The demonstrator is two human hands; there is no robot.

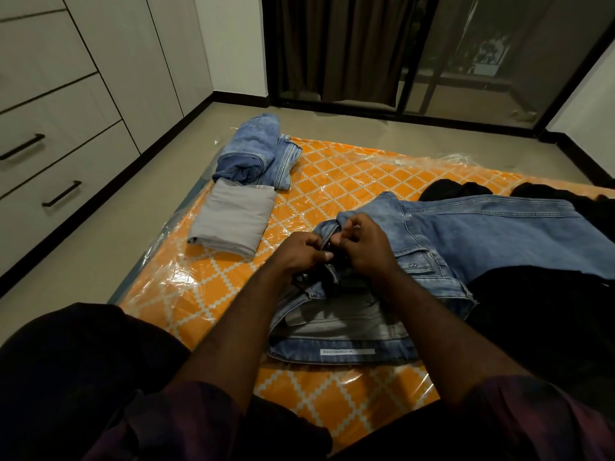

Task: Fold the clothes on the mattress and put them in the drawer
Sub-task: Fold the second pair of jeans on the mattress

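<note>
**Both hands at the jeans' fly**

Nearest us, our left hand (301,249) and right hand (361,247) pinch the waistband of the light-blue jeans (466,234), which lie on the orange mattress (332,174). Far left sit folded grey cloth (233,217) and rolled denim (249,151), near the drawers (50,151).

Jeans (499,234) leg past right edge; label unreadable.

Both hands meet at the fly of the jeans (466,234) spread on the orange mattress (332,174): the left hand (301,251) and right hand (364,244) each pinch denim at the open waistband. Up-left lie a folded grey cloth (231,219), then rolled blue clothes (253,151); dark clothes (459,189) sit beyond the jeans. Drawers (50,154) line the left wall.
</note>
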